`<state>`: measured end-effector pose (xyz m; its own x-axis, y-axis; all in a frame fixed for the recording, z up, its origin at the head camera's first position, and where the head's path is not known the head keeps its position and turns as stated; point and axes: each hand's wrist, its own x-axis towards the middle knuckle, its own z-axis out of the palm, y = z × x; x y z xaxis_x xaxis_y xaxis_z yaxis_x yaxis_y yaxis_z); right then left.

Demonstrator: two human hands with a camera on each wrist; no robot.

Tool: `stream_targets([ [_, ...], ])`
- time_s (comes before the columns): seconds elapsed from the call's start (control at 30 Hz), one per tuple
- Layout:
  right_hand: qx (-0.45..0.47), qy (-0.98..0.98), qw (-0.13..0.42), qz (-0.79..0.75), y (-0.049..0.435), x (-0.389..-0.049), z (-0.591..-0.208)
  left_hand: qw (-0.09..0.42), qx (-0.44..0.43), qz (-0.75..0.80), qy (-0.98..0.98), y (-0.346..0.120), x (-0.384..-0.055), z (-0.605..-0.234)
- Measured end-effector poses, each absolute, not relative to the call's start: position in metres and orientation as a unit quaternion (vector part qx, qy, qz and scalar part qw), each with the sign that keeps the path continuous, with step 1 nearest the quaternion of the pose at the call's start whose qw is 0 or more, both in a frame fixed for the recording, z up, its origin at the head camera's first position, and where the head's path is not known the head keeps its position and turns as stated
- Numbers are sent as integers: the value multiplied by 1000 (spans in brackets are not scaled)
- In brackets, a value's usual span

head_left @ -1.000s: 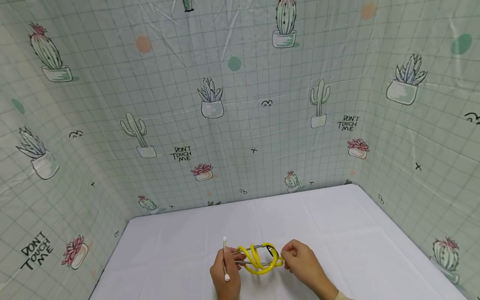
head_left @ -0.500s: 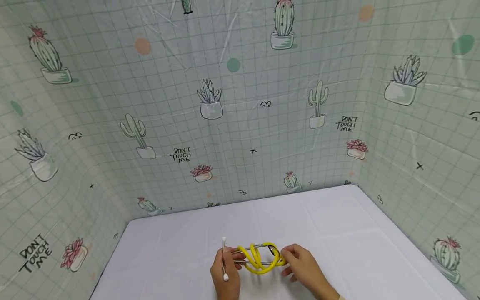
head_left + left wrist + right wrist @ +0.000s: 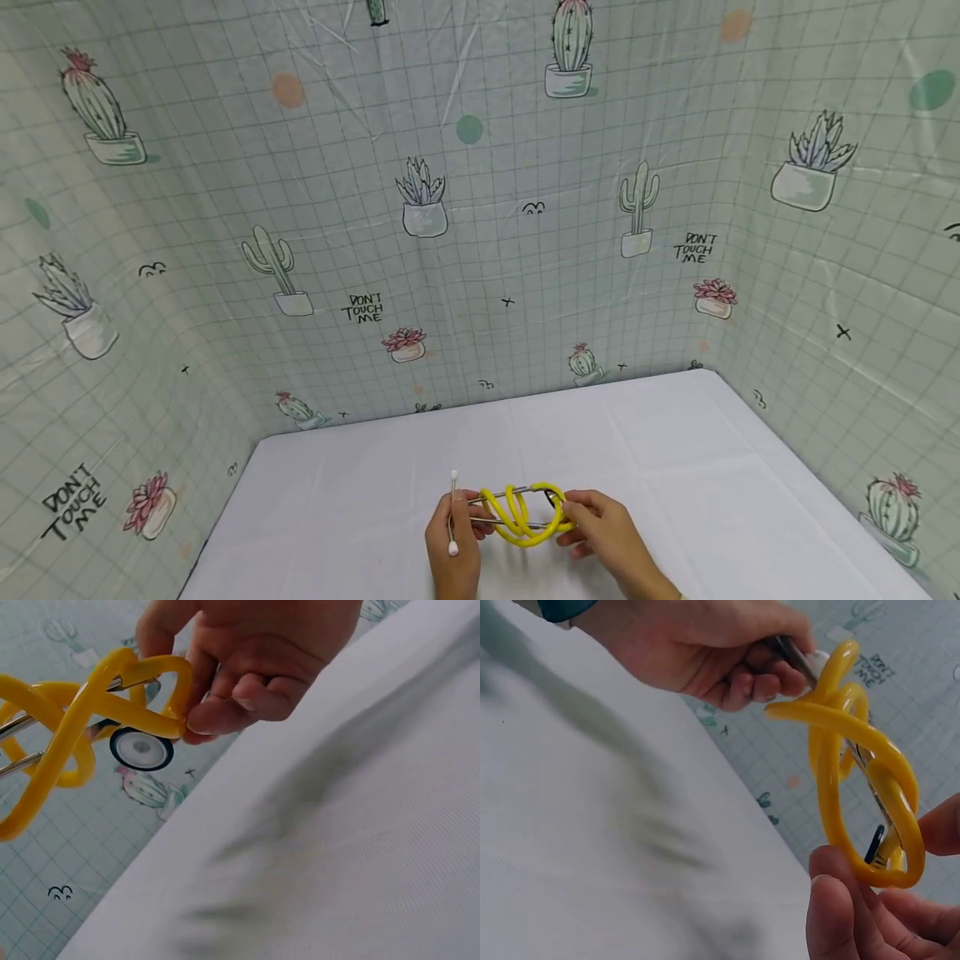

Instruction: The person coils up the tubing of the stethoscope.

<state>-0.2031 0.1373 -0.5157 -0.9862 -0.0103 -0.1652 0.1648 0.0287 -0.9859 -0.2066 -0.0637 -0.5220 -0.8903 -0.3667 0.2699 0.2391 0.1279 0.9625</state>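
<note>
A stethoscope with yellow tubing [image 3: 517, 521] is held above the table between both hands. My left hand [image 3: 453, 537] grips its metal ear tubes, and the white eartips [image 3: 453, 548] stick out past the thumb. The tubing is wound in loops around the metal tubes. At the other end my right hand [image 3: 611, 533] pinches the yellow loop between thumb and fingers, as the right wrist view also shows. Close by those fingers, the round chest piece [image 3: 141, 749] with a dark rim hangs inside the coil in the left wrist view.
A white cloth covers the table [image 3: 360, 475] under the hands. Behind and at both sides stands a pale green curtain [image 3: 480, 267] printed with cacti and a grid.
My right hand has moved from the edge of the yellow loop to a pinch on it, with its lower fingers spreading. The left hand keeps its grip, shifting slightly right.
</note>
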Motion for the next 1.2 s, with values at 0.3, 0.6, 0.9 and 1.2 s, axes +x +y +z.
stream_targets([
  [0.3, 84, 666, 68, -738, 140, -203, -510, 204, 2, -650, -732, -68, -207, -528],
  [0.6, 110, 656, 49, -745, 147, -208, -513, 114, -108, -618, -771, -82, -211, -532],
  [0.9, 128, 655, 39, -744, 154, -211, -517, -5, -149, -647, -748, -94, -213, -529],
  [1.2, 138, 649, 36, -747, 154, -213, -523, -32, -134, -691, -709, -98, -213, -530],
])
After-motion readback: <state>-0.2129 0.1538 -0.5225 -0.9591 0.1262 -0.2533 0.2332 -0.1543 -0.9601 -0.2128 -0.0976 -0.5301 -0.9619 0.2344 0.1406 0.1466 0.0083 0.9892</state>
